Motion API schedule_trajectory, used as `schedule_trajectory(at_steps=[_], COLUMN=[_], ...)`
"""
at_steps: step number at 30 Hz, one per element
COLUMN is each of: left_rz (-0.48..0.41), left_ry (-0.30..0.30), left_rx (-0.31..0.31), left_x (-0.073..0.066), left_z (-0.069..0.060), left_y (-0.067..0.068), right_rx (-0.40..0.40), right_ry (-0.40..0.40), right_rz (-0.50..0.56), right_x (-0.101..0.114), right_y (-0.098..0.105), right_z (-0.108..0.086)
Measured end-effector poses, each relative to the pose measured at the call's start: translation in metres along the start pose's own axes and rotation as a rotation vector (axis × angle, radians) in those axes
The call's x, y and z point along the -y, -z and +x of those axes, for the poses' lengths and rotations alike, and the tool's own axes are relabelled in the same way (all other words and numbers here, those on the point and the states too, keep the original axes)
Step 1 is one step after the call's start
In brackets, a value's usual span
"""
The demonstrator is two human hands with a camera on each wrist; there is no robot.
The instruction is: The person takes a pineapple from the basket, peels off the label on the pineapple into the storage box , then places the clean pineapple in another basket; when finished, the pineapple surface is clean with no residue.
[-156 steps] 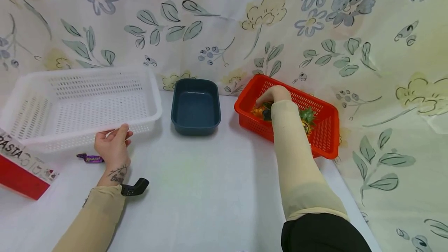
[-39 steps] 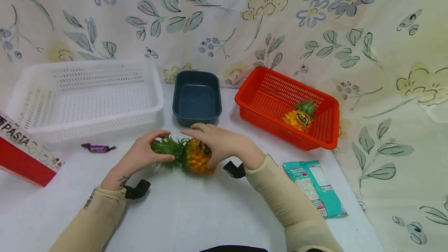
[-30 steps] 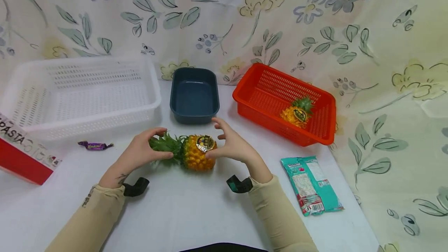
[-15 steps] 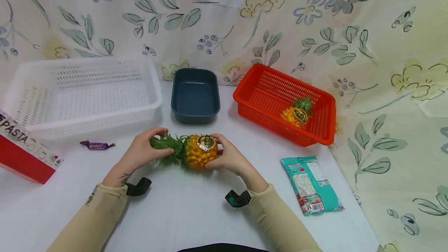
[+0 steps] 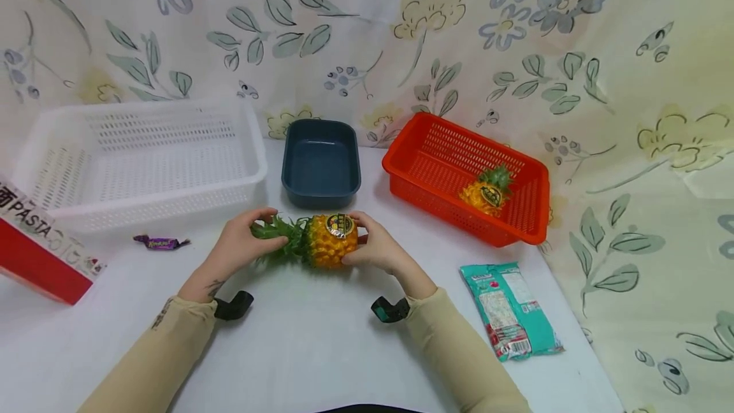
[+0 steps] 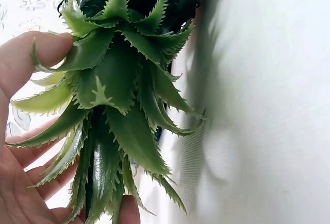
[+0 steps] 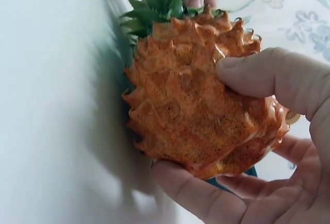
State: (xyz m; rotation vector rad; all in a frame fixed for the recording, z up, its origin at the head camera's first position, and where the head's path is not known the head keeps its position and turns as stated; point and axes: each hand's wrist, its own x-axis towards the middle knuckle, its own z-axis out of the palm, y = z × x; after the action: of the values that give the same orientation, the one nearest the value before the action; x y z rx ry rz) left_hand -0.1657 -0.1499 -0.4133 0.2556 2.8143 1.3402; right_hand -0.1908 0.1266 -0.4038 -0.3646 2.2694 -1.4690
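We have one pineapple (image 5: 332, 248) lying on its side just in front of the dark blue tub (image 5: 320, 164), though we cannot tell if its full weight rests on the tabletop (image 5: 309, 349). Our left hand (image 5: 241, 244) is curled about its leafy crown, and our right hand (image 5: 378, 248) grips the bottom end between thumb and fingers. We judge it firm and fairly solid, its knobbly rind giving good purchase; the saw-edged leaves may bend and prick, so the body seems the better hold. Going outward from the tub, we count two baskets: one white basket (image 5: 172, 161) to its left and one red basket (image 5: 430, 201) to its right, the latter holding one second pineapple (image 5: 480, 197). In front and left of the tub we find one purple candy (image 5: 162, 243) and, farther left, one pasta box (image 5: 40, 266); in front and right, one teal packet (image 5: 513, 311).
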Motion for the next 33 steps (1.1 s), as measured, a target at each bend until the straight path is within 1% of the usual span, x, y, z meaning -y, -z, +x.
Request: schedule_trajectory(at_steps=[4,7,11,15,17,19,20,21,23,25,26,28,30,33], left_rz=[0.003,0.007,0.011,0.001,-0.005,-0.008,-0.009,-0.009,-0.007,-0.007,-0.007,-0.007,-0.008,-0.003], left_ry=[0.01,0.008,0.001,-0.008,-0.009,-0.006,-0.004,-0.002,-0.003,-0.005,-0.008,-0.015,-0.022,-0.029], left_rx=[-0.001,-0.017,-0.038,-0.055,-0.06,-0.061,-0.061,-0.061,-0.06,-0.061,-0.062,-0.062,-0.066,-0.07], left_x=[0.0,0.0,0.001,0.004,0.005,0.006,0.007,0.006,0.006,0.007,0.006,0.006,0.006,0.006], left_z=[0.007,0.013,0.019,0.022,0.023,0.023,0.023,0.022,0.022,0.022,0.022,0.022,0.022,0.022], left_y=[0.0,0.0,-0.001,-0.003,-0.003,-0.004,-0.005,-0.005,-0.005,-0.004,-0.004,-0.004,-0.004,-0.005], right_rx=[0.018,0.028,0.046,0.089,0.078,0.028,-0.011,-0.053,-0.126,-0.168,-0.17,-0.148,-0.105,-0.04], right_ry=[-0.017,-0.031,-0.026,-0.02,-0.027,-0.026,-0.018,-0.008,0.025,0.048,0.058,0.075,0.095,0.12], right_rz=[0.017,0.018,0.019,0.034,0.037,0.038,0.025,0.005,-0.069,-0.18,-0.24,-0.356,-0.465,-0.586], right_x=[0.001,0.005,0.014,0.014,0.012,0.012,0.013,0.016,0.023,0.03,0.034,0.041,0.047,0.056], right_y=[0.006,0.01,0.015,0.022,0.026,0.031,0.032,0.034,0.035,0.036,0.037,0.037,0.036,0.034], right_z=[0.009,0.014,0.013,0.014,0.017,0.019,0.02,0.022,0.024,0.028,0.029,0.033,0.037,0.042])
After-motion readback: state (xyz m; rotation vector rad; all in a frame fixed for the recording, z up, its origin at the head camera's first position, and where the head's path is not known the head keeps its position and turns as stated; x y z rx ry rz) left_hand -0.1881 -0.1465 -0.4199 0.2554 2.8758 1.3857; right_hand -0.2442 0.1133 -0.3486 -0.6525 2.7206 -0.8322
